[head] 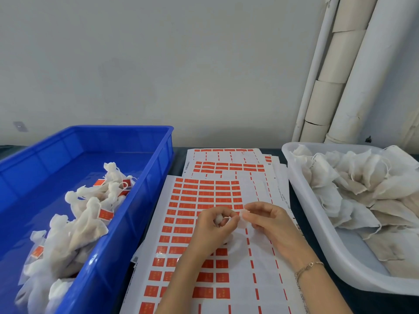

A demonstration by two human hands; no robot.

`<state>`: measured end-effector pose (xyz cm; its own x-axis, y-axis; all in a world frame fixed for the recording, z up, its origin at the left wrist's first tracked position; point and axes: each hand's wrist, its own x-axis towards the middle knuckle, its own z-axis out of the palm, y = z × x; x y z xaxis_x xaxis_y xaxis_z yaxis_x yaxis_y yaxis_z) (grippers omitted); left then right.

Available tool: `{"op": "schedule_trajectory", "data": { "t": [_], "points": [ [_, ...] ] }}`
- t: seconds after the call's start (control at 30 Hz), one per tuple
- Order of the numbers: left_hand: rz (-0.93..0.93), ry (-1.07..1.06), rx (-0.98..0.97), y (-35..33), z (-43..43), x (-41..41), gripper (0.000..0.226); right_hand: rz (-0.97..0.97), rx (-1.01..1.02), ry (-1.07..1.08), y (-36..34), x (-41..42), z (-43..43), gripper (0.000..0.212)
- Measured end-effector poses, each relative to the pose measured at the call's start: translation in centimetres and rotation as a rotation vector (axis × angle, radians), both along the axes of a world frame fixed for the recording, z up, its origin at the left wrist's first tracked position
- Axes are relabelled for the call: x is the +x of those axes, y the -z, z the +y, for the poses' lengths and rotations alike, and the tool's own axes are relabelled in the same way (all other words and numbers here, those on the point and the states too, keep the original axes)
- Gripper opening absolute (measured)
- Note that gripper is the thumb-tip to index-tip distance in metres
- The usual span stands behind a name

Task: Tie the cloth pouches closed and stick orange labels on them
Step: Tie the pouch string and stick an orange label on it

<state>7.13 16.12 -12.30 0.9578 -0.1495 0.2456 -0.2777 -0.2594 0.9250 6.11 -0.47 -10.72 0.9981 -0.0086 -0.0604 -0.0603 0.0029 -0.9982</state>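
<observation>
Label sheets point(205, 197) cover the dark table point(179, 159); left hand point(213, 228) curls round a white pouch point(218, 219); right hand point(269, 220) pinches its loose end.

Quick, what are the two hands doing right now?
Left hand: fingers curled round a white cloth pouch.
Right hand: fingers pinching a thin white piece, likely its string.

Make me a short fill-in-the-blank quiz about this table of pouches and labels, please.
The labelled pouches lie in the ____ bin.
The unlabelled pouches fill the white tray on the person's ____ side.
The left hand and right hand hold one pouch above sheets of ____ labels.
The bracelet sits on the ____ wrist.
Missing words: blue; right; orange; right.
</observation>
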Motion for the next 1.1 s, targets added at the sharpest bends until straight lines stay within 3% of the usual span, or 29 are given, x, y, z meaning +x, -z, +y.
{"op": "schedule_trajectory", "data": {
  "t": [0.1, 0.23, 0.33, 0.47, 0.7, 1.1],
  "points": [
    [-0.001, -0.001, -0.05, -0.2, -0.2, -0.2, 0.008, -0.016, 0.086, -0.062, 0.0, 0.3, 0.1, 0.046],
    [0.004, -0.025, -0.071, -0.5, 0.0, -0.2, 0.013, -0.032, 0.192, -0.005, -0.4, 0.4, 0.3, 0.034],
    [0.028, -0.088, -0.081, -0.6, 0.2, -0.1, 0.013, -0.136, 0.018, 0.058, -0.4, 0.3, -0.1, 0.034],
    [0.043, -0.138, -0.092, -0.5, 0.2, 0.2, 0.011, -0.188, -0.093, -0.012, 0.2, 0.2, -0.1, 0.038],
    [0.047, -0.103, -0.078, -0.4, 0.2, 0.2, 0.013, -0.2, -0.095, 0.016, 1.2, 0.6, 0.5, 0.018],
    [0.078, -0.016, -0.05, -0.3, 0.2, 0.2, 0.011, -0.211, -0.156, 0.023, 1.2, 0.6, 0.3, 0.012]
  ]
}}
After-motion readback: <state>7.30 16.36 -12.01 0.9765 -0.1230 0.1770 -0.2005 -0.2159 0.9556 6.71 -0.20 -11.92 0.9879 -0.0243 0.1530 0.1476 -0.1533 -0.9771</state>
